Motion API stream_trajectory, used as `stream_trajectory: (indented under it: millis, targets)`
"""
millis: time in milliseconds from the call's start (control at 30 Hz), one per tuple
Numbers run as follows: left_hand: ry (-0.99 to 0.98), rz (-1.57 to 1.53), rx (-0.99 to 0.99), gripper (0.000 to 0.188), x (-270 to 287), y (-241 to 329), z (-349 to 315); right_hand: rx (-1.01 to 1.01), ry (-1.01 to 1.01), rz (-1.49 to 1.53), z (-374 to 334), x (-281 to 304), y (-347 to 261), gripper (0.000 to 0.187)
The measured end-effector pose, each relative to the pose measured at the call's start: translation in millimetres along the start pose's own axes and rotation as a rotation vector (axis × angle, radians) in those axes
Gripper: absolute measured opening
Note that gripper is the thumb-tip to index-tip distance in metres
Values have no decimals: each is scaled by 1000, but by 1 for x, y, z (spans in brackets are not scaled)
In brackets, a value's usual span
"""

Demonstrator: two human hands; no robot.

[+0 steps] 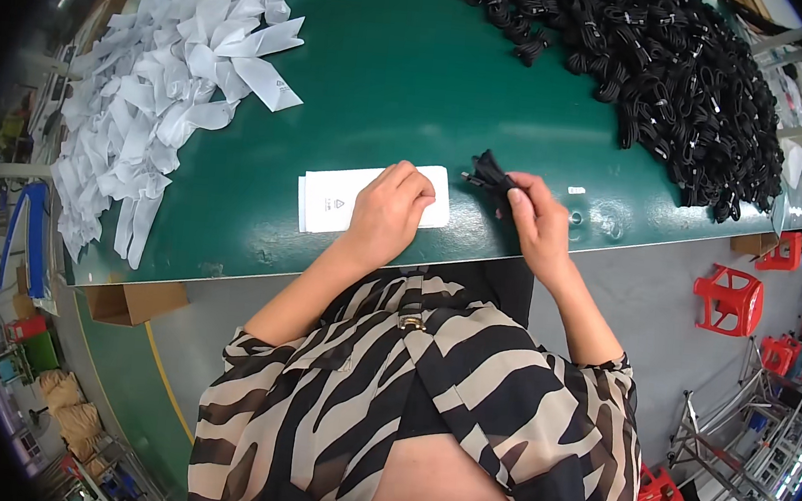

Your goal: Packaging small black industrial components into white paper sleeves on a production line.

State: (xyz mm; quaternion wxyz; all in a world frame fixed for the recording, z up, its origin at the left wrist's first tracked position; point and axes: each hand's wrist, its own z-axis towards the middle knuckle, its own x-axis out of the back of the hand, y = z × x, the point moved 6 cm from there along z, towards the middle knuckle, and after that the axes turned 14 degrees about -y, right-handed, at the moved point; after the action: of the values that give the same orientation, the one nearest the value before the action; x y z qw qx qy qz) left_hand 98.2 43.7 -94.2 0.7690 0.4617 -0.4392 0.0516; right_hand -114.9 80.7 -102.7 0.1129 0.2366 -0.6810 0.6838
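Note:
A small stack of flat white plastic bags (329, 201) lies near the table's front edge. On its right part rests my left hand (389, 208), its fingers curled together and pinching at the top bag; the fingertips are partly hidden. To the right, my right hand (538, 226) is closed round a coiled black cable (492, 174), held just above the table. The coil points up and left from the fingers, apart from the bags.
A heap of loose white bags (167, 87) covers the left side of the green table (379, 67). Many bundled black cables (700, 105) are piled at the far right. A small white piece (576, 190) lies right of my right hand. Red stools (730, 300) stand on the floor.

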Motion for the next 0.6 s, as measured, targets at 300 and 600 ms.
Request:
stream_trajectory:
  millis: [300,600]
  targets:
    - [59,-405,173,5,9,-11,-7,317,-85,-207,3,-22,-36,20]
    - [-23,-171,-181,9,18,19,-6,-60,-375,13,6,-27,-20,23]
